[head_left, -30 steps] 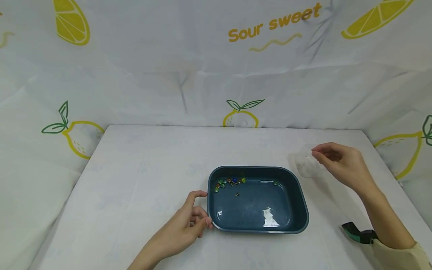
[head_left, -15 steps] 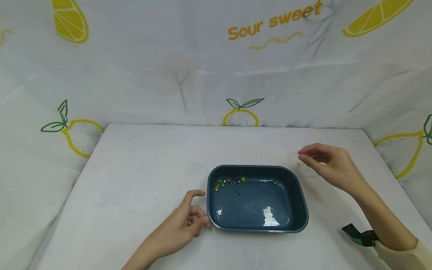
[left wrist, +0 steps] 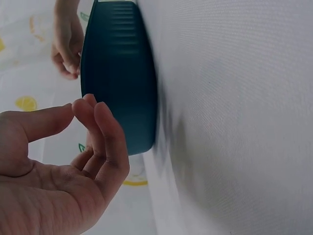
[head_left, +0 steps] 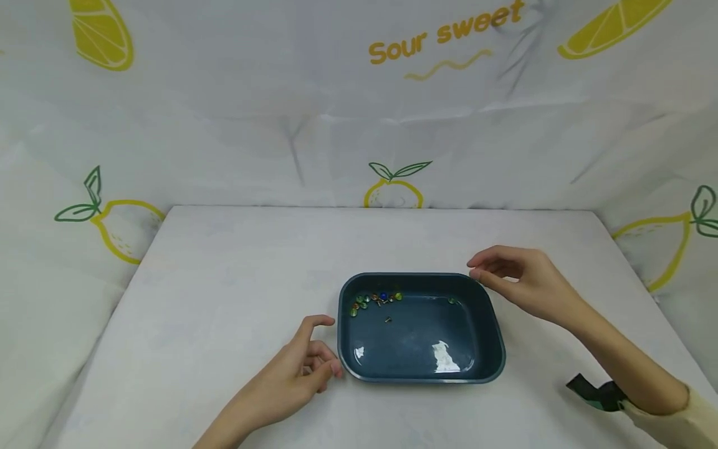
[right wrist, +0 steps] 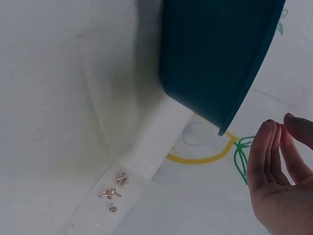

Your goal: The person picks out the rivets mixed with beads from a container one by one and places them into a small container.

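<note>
Nearest to us, our left hand (head_left: 294, 374) rests on the counter (head_left: 224, 280), fingers loosely curled and holding nothing, thumb lifted. Just off its fingertips, to their right, sits the near left corner of the dark teal tray (head_left: 493, 368); whether skin meets the rim we cannot tell from the head view, and the left wrist view shows the left hand (left wrist: 63, 171) with a sliver of gap before the tray wall (left wrist: 120, 78).

Inside the tray, past the left hand and a touch to its right, a row of small coloured beads (head_left: 374, 300) lies along the far wall, with one tiny piece (head_left: 387, 320) apart, a little nearer us, and one green bead (head_left: 452, 301) alone further right.

On to our right hand (head_left: 518, 280): it hovers at the tray's far right corner, fingers gently bent, thumb close to the fingertips, gripping nothing. In the right wrist view the right hand (right wrist: 281, 181) is slack just beyond the tray's rim (right wrist: 254, 78), and a clear bag of small metal fasteners (right wrist: 115, 188) lies on the counter well away.
</note>
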Tool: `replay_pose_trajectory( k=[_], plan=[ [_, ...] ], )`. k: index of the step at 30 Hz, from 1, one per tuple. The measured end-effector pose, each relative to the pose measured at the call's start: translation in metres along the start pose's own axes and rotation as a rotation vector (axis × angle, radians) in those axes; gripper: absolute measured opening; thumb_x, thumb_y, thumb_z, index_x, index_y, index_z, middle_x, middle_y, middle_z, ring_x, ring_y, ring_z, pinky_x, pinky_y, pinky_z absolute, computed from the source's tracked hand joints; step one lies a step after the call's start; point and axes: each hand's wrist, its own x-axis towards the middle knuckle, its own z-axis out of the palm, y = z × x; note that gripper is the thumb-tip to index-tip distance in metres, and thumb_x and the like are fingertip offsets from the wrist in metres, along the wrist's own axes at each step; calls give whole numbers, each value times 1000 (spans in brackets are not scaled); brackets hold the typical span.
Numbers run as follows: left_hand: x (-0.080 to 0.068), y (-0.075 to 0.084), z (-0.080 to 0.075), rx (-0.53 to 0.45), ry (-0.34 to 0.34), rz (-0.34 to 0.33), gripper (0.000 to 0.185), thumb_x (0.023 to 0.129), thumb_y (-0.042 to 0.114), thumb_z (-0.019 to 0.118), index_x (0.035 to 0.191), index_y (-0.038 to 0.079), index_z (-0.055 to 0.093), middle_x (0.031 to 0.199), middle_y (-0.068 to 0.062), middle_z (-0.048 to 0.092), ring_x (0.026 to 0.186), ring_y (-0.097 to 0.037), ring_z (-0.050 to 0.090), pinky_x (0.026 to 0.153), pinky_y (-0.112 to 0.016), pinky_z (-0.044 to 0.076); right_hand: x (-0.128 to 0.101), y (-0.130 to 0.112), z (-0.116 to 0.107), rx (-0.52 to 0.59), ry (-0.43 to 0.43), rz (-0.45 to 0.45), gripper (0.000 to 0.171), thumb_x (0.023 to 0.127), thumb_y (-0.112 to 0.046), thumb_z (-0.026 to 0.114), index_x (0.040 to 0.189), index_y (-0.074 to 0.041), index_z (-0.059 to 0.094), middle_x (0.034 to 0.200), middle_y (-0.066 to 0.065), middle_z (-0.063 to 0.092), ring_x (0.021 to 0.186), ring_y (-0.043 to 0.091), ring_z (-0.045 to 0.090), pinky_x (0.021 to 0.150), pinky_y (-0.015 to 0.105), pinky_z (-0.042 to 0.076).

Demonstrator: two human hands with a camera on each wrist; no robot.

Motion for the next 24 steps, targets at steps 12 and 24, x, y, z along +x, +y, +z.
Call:
replay_pose_trajectory(
  k=[12,24],
  plan=[
    [0,-2,4,-1,30,7,57,109,9,61,158,9,31,105,-9,73,79,-9,65,72,-23,56,17,-23,15,137,-214,-61,17,95,-6,82,111,-13,78,97,-7,79,83,7,72,78,21,62],
    [6,-4,10,-28,72,28,60,108,10,65,158,8,32,102,-12,69,79,-8,65,73,-21,55,30,-34,27,209,-383,-43,15,98,-10,80,113,-12,77,100,0,81,84,7,75,79,24,65]
  ],
)
